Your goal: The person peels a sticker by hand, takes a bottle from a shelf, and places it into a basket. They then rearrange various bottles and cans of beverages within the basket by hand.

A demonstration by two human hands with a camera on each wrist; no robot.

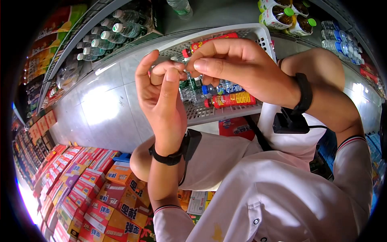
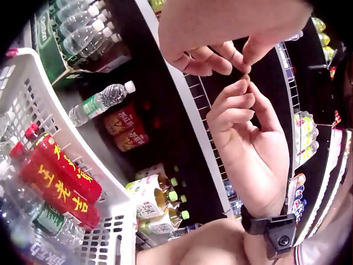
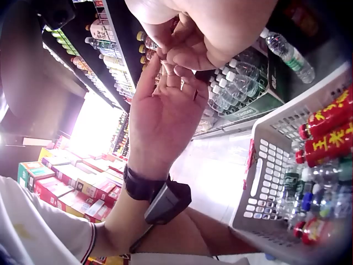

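Item one, a pair of bare hands: we found the left hand [image 1: 162, 94] and the right hand [image 1: 250, 67] raised before a person in a white shirt [image 1: 282, 193], meeting at the fingertips. Right grip: thumb and forefinger tips together, the other fingers bent. Left grip: thumb and fingers bent inward, their tips against or just beside those of the right. A small dark speck showed at the meeting point in the left wrist view; we could not tell whether either grip had hold of anything. Item two, a pale perforated plastic basket [image 1: 225, 114]: it stood beyond and below the hands, apart from both. Contents, lying: red Wanglaoji bottles [image 1: 236, 99], a blue-labelled bottle [image 1: 231, 87], clear green-labelled water bottles [image 1: 195, 85]. Relation of note: in the head view the nearest red bottle lay below and to the right of the joined fingertips, its long axis roughly left to right, its cap end towards them; we judged the right hand the nearer to it. Item three, surroundings: shelved water bottles [image 1: 115, 37], green-capped bottles of brown drink [image 1: 282, 18], and stacked cartons [image 1: 98, 203] at the left.
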